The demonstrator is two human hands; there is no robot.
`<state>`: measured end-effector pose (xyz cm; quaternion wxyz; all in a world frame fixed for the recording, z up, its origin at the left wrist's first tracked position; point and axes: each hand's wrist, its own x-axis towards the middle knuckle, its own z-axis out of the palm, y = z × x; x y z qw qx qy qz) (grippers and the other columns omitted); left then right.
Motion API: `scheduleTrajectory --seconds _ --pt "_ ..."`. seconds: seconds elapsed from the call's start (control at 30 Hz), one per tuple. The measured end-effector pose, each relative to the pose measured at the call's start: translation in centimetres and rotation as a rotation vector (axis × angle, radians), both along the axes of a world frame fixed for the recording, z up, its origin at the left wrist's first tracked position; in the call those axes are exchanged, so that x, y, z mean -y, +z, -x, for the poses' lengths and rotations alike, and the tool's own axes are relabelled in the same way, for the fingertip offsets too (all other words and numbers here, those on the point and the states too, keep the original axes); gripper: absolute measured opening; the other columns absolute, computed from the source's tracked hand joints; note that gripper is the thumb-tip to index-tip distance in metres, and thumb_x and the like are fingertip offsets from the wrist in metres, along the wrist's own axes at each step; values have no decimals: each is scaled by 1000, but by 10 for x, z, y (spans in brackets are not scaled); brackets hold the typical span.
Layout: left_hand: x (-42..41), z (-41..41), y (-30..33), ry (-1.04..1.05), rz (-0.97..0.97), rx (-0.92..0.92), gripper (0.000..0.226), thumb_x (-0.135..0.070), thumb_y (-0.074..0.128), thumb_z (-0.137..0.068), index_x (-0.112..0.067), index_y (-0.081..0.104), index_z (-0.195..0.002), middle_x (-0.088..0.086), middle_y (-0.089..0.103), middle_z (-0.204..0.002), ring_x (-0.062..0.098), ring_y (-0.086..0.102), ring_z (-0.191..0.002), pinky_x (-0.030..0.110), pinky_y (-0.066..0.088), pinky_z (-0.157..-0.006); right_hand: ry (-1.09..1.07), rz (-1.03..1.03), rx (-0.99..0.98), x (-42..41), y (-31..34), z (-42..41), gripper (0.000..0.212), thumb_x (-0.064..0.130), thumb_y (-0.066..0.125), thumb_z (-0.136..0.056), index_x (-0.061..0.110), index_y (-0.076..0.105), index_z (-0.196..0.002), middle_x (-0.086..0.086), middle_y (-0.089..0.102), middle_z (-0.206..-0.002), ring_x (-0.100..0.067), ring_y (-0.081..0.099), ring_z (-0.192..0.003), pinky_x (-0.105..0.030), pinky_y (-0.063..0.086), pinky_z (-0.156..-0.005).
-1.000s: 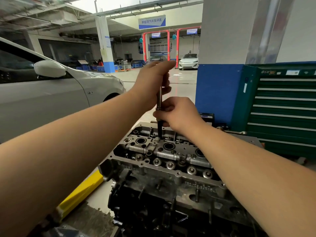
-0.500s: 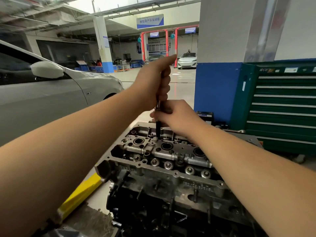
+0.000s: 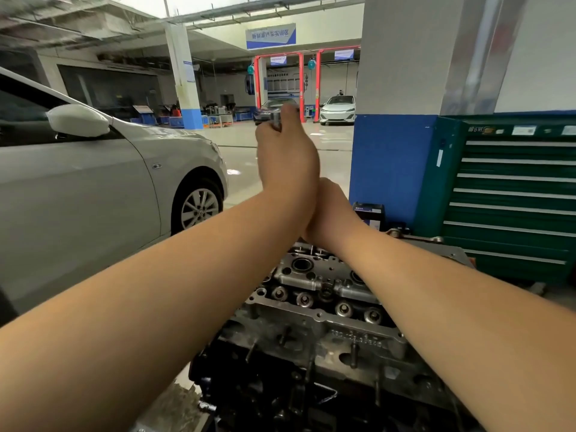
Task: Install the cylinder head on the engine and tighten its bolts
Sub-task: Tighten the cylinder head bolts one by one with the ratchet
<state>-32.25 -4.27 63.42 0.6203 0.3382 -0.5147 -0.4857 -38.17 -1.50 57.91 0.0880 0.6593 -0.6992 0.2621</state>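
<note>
The grey cylinder head (image 3: 314, 291) sits on top of the dark engine block (image 3: 296, 378), its valve springs and round bores facing up. Above its far left end my left hand (image 3: 285, 154) grips the metal top of a long tool (image 3: 276, 121), which shows only as a blurred stub at my fingers. My right hand (image 3: 328, 213) is lower, just behind my left wrist, its fingers curled toward the tool's shaft. The shaft and the bolt under it are hidden by both hands.
A silver car (image 3: 93, 188) stands close on the left. A green tool cabinet (image 3: 511, 194) and a blue-and-white pillar (image 3: 392, 151) stand to the right. A wrench (image 3: 414, 236) and a small dark box (image 3: 369, 213) lie behind the engine.
The camera view has shifted left and down. My left hand has turned on top of the tool and now covers the shaft; my right hand has slid behind my left wrist.
</note>
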Motion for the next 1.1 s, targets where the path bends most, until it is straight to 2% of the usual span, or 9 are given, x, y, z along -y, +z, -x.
scheduleTrajectory --seconds 0.13,0.23,0.33,0.5,0.57,0.77,0.9,1.0,1.1 --pt "4 12 3 49 30 33 35 -54 39 -105 -25 58 -105 -15 52 -86 9 52 -82 31 36 -68 -36 52 203 4 -5 7 45 -9 51 -85 20 38 -54 10 38 -51 -13 35 -55 -16 30 -48" --pt "17 6 4 71 109 149 32 -35 44 -102 -25 53 -73 -9 45 -65 16 43 -61 30 38 -63 27 43 306 5 -8 8 34 6 60 -87 23 50 -59 10 53 -55 -5 44 -53 -22 34 -55" --pt "31 -12 12 -354 -131 79 41 -41 49 -91 -25 42 -54 -6 30 -52 16 23 -44 26 27 -48 191 22 556 4 -9 10 10 29 78 -89 21 73 -85 4 75 -80 -16 68 -77 -37 55 -76" --pt "58 -43 16 -1051 -91 176 40 -45 40 -89 -21 40 -57 -6 13 -51 15 10 -47 26 16 -49 318 -82 769 1 -16 14 14 7 68 -99 -1 69 -110 -16 79 -105 -33 77 -98 -61 57 -95" --pt "54 -41 18 -975 -127 144 40 -45 42 -93 -20 45 -61 -5 20 -52 15 15 -48 28 18 -51 284 -68 783 5 -18 16 10 4 68 -98 0 67 -107 -16 79 -103 -35 77 -95 -62 58 -90" --pt "22 -27 9 -151 -65 -14 38 -44 60 -97 -12 63 -76 1 62 -62 19 51 -58 31 43 -60 182 -8 537 6 -12 5 17 26 76 -91 14 75 -102 -3 78 -99 -27 76 -87 -53 59 -88" --pt "11 -9 6 -32 39 73 35 -45 44 -108 -18 59 -91 3 63 -89 24 55 -80 34 45 -73 145 0 426 2 -8 9 20 18 68 -90 15 69 -70 8 73 -66 -8 72 -61 -37 60 -67" --pt "7 1 6 74 81 128 32 -26 36 -108 -25 46 -78 -4 52 -78 18 46 -72 30 36 -66 133 -20 512 0 -10 13 44 1 67 -86 24 65 -49 16 60 -45 4 58 -42 -17 48 -47" --pt "11 -3 8 -2 -24 96 31 -24 42 -96 -23 38 -66 -2 40 -64 29 32 -67 34 28 -67 190 -14 579 0 -12 14 16 19 78 -86 24 77 -71 8 74 -70 -2 63 -60 -31 54 -67"
